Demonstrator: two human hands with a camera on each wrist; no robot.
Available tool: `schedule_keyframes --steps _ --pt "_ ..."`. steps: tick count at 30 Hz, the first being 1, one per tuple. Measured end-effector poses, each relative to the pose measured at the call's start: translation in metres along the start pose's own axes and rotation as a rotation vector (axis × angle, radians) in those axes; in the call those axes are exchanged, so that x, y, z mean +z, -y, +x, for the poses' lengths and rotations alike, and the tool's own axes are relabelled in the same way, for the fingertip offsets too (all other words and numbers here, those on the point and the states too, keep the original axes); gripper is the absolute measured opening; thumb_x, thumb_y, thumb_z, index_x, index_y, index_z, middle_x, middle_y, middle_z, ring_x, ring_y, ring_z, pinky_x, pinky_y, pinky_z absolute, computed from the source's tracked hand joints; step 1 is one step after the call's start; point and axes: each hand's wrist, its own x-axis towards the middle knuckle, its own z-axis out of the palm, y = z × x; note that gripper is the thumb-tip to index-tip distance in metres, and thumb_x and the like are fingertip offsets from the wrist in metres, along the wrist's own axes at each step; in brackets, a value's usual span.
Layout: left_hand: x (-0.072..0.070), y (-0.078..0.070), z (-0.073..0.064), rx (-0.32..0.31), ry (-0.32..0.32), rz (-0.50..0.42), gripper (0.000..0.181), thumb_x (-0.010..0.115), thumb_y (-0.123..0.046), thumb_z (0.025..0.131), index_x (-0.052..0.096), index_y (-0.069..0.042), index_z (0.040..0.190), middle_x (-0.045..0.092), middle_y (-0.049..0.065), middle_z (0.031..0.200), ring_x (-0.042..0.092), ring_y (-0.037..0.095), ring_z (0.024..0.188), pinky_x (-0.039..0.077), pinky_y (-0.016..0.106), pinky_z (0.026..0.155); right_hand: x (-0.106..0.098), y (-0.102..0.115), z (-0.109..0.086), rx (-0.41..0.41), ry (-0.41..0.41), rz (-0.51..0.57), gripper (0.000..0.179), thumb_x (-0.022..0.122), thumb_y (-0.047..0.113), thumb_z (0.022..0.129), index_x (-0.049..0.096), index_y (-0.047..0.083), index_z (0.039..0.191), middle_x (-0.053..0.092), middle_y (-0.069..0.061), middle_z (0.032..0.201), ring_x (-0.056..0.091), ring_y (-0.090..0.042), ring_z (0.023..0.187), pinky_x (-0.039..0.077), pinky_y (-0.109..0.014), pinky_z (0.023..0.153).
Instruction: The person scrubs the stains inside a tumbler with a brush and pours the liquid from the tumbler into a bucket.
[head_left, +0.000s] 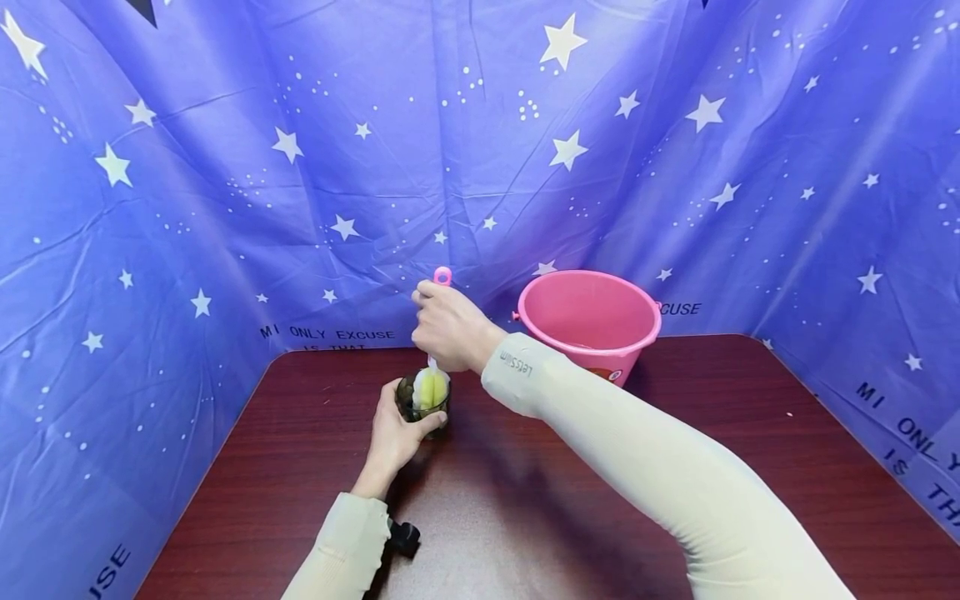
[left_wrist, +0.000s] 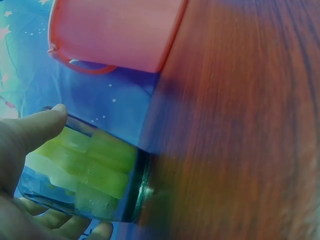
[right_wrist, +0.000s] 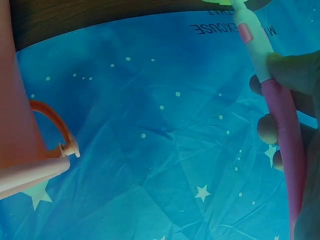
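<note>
My left hand [head_left: 396, 433] grips a dark, see-through drinking glass [left_wrist: 141, 185], thumb on one side and fingers round the other. Inside it sits the yellow-and-white sponge head [head_left: 432, 389] of a cup brush, which presses against the glass wall in the left wrist view. Above the glass, my right hand [head_left: 450, 325] holds the brush's pink and white handle [right_wrist: 282, 115], fingers curled round it. A pink ring [head_left: 443, 276] at the handle's end sticks up past the fist.
A pink bucket [head_left: 628, 360] stands at the back of the dark red wooden table [head_left: 300, 467], right of my hands. Its handle hangs at its side. A blue-purple curtain [head_left: 420, 167] with white stars surrounds the table. A small black device [head_left: 405, 540] is beside my left wrist.
</note>
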Motion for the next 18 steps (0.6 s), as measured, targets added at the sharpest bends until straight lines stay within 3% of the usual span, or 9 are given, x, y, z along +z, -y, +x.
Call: schedule_keyframes --steps 18 --pt "-0.0010 -0.0005 0.0005 -0.016 0.023 0.016 0.078 0.086 -0.017 0.067 0.043 -0.005 0.130 0.055 0.016 0.123 0.053 0.030 0.111 0.041 0.044 0.097 -0.0084 0.0061 -0.0043 -0.068 -0.020 0.023 0.014 0.060 0.036 0.076 0.067 0.024 0.072 0.065 -0.001 0.071 0.043 -0.022 0.088 0.026 -0.037 0.085"
